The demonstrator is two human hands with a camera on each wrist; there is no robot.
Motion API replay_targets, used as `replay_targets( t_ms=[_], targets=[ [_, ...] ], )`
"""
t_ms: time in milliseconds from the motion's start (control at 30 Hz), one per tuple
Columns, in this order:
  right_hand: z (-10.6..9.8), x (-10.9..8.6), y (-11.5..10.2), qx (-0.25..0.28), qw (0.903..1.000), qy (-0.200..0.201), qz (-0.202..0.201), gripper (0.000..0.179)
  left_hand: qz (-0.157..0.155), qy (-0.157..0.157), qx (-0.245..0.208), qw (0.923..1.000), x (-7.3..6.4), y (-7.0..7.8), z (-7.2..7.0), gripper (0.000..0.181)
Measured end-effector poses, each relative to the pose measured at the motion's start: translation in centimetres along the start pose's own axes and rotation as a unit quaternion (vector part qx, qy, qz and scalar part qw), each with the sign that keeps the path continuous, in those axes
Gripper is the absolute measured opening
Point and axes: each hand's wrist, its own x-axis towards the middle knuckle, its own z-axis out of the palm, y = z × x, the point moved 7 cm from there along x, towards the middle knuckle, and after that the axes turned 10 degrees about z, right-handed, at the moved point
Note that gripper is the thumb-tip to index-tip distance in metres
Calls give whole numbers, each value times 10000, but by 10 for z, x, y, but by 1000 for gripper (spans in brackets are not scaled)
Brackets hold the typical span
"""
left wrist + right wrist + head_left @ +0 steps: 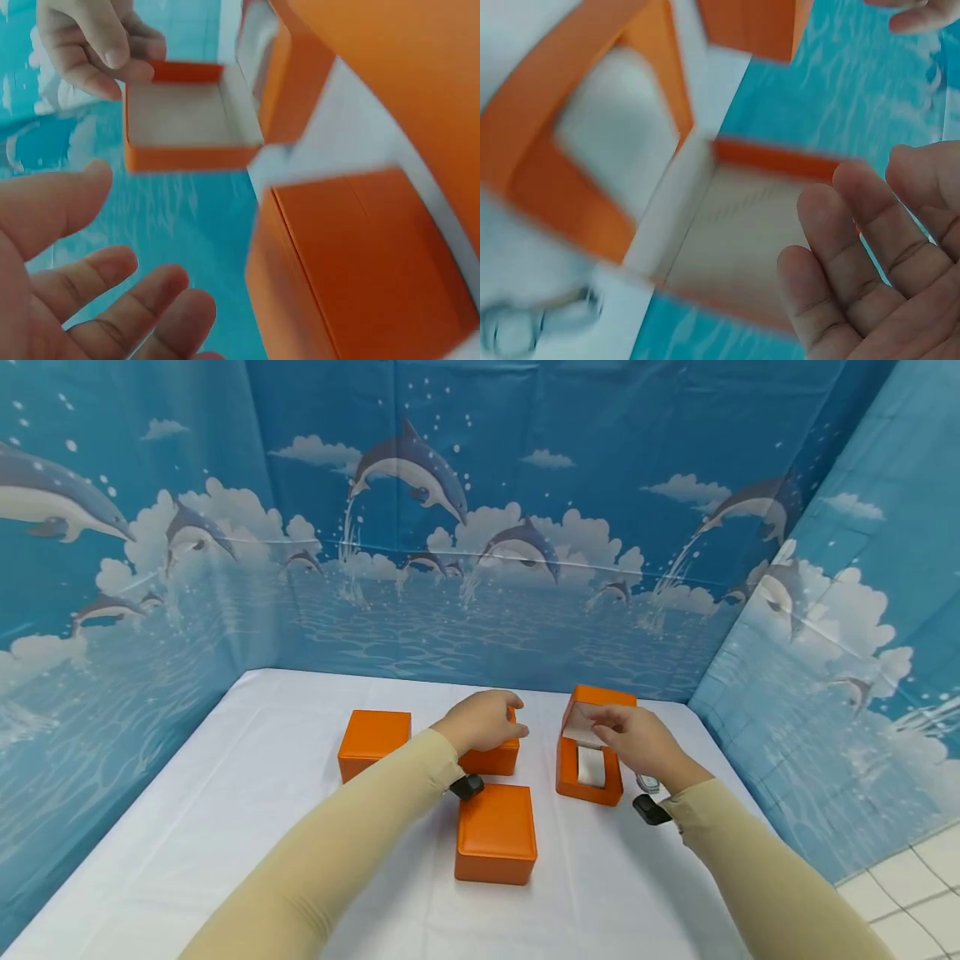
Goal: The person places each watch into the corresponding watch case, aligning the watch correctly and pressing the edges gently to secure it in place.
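Note:
An orange box stands with its lid raised on the right of the white table, a pale cushion inside. My right hand is at the raised lid, its extended fingers over the lid's pale inner side. Just right of that box lies a wristwatch, blurred in the right wrist view. My left hand hovers by a closed orange box, partly hiding it. The left wrist view shows the left fingers spread and holding nothing.
Two more closed orange boxes stand on the table: a left box partly behind my left sleeve, and a front box below my left wrist. A dolphin-print curtain encloses the back and sides.

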Motion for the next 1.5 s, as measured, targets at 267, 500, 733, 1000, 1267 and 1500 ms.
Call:
replay_targets(
  t_ms=[267,500,733,1000,1267,1500],
  targets=[
    [-14,0,62,-724,9968,-179,304,40,111,-485,-368,9981,20,34,26,67],
    [1,2,112,-1061,9866,-845,909,55,229,-876,-314,9954,37,50,48,77],
    [13,4,128,-1000,9863,-929,923,63,178,-1122,-52,9935,49,55,64,75],
    [18,4,134,-1063,9847,-931,1023,59,-86,-1162,416,9923,56,57,80,76],
    [22,4,134,-1067,9880,-694,880,47,-264,-1118,576,9917,60,56,91,74],
    [25,6,134,-1121,9870,-688,923,45,-311,-1079,745,9909,62,55,97,73]
  ],
)
